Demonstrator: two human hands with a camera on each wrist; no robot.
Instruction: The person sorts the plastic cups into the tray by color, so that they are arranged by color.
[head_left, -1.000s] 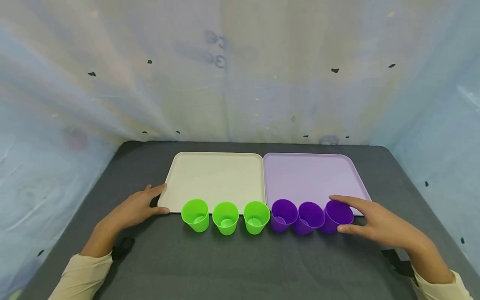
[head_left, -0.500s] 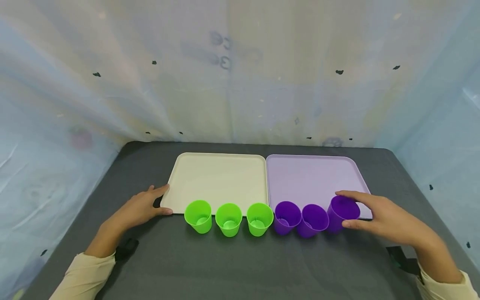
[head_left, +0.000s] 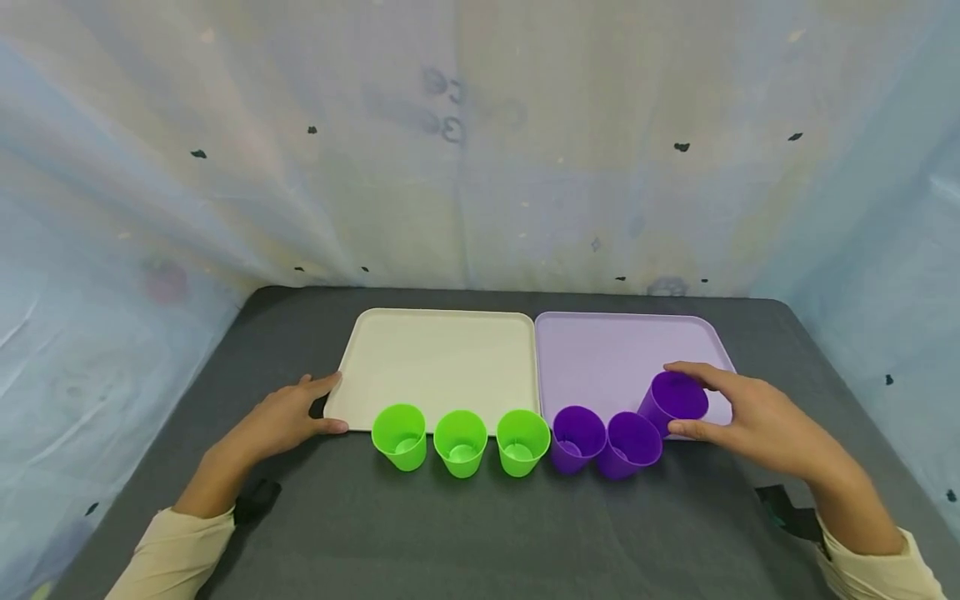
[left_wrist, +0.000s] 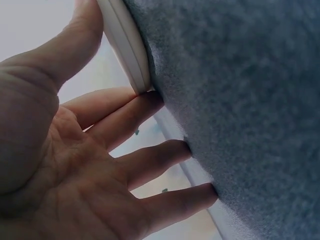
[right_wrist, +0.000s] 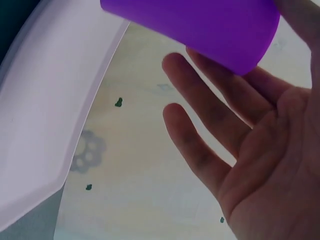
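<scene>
My right hand [head_left: 761, 417] pinches a purple cup [head_left: 672, 398] by its rim, thumb on the near side and fingers on the far side. In the right wrist view this cup [right_wrist: 210, 25] is raised, with the lilac tray [right_wrist: 55, 100] beyond it. At the cream tray's left edge, my left hand [head_left: 273, 421] touches the cream tray [head_left: 438, 358], thumb at the front corner. In the left wrist view its fingers [left_wrist: 160, 160] are spread, tips at the grey cloth, beside the tray's rim [left_wrist: 127, 45]. The lilac tray [head_left: 611, 350] lies under the held cup.
Three green cups, the left one [head_left: 399, 437], the middle one [head_left: 461, 443] and the right one [head_left: 522, 442], stand along the cream tray's front edge. Two purple cups [head_left: 577, 439] continue the row to the right. A dark grey cloth [head_left: 480, 533] covers the table; a pale curtain [head_left: 465, 150] hangs behind.
My right hand has lifted the rightmost purple cup out of the row and carried it forward over the lilac tray. The left hand keeps its place at the cream tray.
</scene>
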